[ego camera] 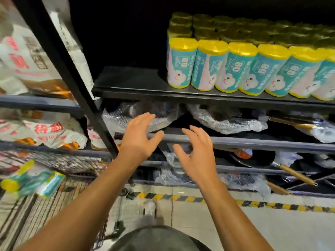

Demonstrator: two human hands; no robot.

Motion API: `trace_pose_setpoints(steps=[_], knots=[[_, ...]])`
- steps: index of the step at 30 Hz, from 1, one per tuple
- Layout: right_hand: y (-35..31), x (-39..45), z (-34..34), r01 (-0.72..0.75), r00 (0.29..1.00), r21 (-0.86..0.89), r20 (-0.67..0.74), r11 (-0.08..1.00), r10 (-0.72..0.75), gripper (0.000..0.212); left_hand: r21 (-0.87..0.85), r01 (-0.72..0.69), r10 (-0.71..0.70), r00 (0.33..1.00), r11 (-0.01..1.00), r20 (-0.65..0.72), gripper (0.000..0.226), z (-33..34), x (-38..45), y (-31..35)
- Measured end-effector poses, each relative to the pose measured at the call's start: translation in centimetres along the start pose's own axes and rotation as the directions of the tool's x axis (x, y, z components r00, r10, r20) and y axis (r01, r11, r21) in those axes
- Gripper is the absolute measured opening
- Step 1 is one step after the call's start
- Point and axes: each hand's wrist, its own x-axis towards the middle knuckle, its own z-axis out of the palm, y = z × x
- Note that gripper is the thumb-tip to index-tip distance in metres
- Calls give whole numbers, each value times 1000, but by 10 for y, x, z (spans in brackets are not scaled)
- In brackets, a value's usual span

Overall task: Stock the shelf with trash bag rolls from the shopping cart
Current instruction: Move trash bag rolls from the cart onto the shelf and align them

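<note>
Several yellow trash bag rolls (239, 66) with teal labels stand upright in rows on the right part of the dark shelf (130, 84); the shelf's left part is bare. A few more rolls (32, 178) lie blurred in the wire shopping cart (59, 163) at lower left. My left hand (139, 136) and my right hand (195, 154) hover side by side in front of the lower shelves, fingers spread and relaxed, holding nothing.
A black upright post (72, 77) divides the shelving. Left of it lie white printed bags (36, 131). Below the roll shelf are bubble-wrapped pans (226, 120) with wooden handles (297, 174). Yellow-black hazard tape (199, 198) runs along the floor.
</note>
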Motion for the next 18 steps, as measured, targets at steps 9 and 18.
trace_pose_setpoints(steps=[9, 18], knots=[[2, -133, 7, 9, 958, 174, 281, 985, -58, 49, -114, 353, -359, 932, 929, -40, 55, -35, -207, 1], [-91, -199, 89, 186, 758, 360, 539, 914, -367, 62, -138, 660, -669, 693, 739, -268, 57, -86, -357, -39]])
